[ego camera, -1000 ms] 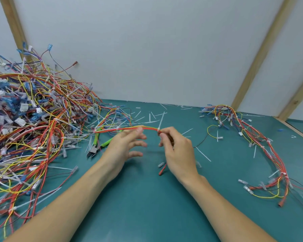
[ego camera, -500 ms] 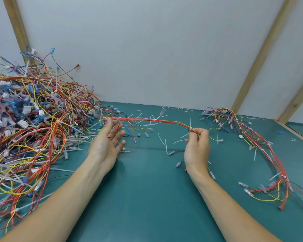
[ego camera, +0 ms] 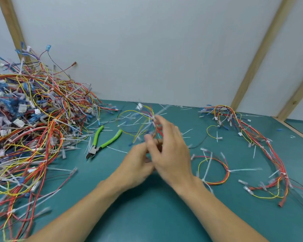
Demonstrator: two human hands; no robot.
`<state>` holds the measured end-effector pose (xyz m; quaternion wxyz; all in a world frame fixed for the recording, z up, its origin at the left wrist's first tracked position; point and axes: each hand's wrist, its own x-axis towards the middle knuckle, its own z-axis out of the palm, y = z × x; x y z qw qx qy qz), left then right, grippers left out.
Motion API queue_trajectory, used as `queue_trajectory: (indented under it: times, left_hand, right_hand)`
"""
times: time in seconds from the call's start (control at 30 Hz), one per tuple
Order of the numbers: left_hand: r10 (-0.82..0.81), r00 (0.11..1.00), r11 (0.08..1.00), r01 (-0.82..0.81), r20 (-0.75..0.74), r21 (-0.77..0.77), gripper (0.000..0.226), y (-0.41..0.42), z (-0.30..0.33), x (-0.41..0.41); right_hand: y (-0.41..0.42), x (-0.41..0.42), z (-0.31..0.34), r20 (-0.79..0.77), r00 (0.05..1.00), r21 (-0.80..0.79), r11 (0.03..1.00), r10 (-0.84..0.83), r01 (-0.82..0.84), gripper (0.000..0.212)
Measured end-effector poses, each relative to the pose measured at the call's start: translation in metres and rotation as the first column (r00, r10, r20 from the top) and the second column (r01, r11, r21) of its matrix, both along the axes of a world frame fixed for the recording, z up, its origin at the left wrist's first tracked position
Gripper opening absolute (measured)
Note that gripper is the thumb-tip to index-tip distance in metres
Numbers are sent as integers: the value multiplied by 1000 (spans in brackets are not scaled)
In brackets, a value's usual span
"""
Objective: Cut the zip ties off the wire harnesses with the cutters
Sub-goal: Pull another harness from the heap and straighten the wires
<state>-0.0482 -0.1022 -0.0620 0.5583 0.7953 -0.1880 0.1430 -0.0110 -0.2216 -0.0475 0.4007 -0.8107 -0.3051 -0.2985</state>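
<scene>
Blurred hands (ego camera: 157,154) overlap; fingers' grip on harness (ego camera: 147,119) unclear.

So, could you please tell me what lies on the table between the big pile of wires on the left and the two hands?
In the head view, the green-handled cutters lie there untouched, among cut zip tie scraps on the table.

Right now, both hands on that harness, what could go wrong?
1. The harness held by the hands, left and right, trails wires toward the big pile; they may snag.
2. The cutters lie open beside the left hand, blades toward the person; a blind reach could nick a finger.
</scene>
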Motion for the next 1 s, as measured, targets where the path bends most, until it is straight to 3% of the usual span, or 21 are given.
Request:
queue_trajectory:
  times: [0.1,0.17,0.23,0.3,0.33,0.4,0.5,0.6,0.67,0.73,0.87,0.93,1.0]
  left_hand:
    - [-13,999,972,21,-38,236,47,7,-4,1]
    - [-13,997,962,32,-74,270,42,14,-2,2]
    - [17,995,980,3,-100,200,27,16,2,1]
    - [156,983,986,-150,-96,66,16,17,6,0]
    - [253,964,967,-254,-87,-5,21,20,6,2]
    - [435,897,888,-442,-82,-129,28,29,5,8]
    - [619,777,729,-622,-112,-286,16,45,6,17]
    - [686,712,652,-692,-150,-310,16,58,1,23]
    - [685,715,672,-695,-140,-255,26,61,-1,26]
    - [644,751,724,-660,-146,-201,38,62,-3,28]
    - [621,761,749,-647,-188,-142,51,58,-6,28]
    - [655,739,724,-674,-157,-148,59,61,-4,27]
    - [654,753,734,-655,-73,-180,66,65,1,24]
  right_hand:
    - [-16,17,-5,-250,958,-28,990,-139,136,48]
    - [-23,30,-10,-352,928,-11,992,-125,129,28]
    - [-25,39,-15,-421,895,38,983,-147,180,22]
    - [-28,48,-20,-510,839,29,971,-188,235,30]
    - [-29,50,-21,-553,811,28,969,-190,246,33]
    - [-30,52,-20,-674,729,128,952,-121,277,36]
    - [-33,57,-13,-836,534,352,871,128,342,29]
    - [-40,54,-4,-904,362,326,915,228,236,55]
    - [-42,51,1,-909,321,322,936,265,141,72]
    - [-42,48,3,-911,357,247,967,208,68,74]
    - [-36,42,-6,-780,601,187,982,172,-38,12]
    - [-34,42,-9,-653,740,144,986,159,-85,29]
    - [-31,40,-9,-570,810,102,990,134,-93,35]
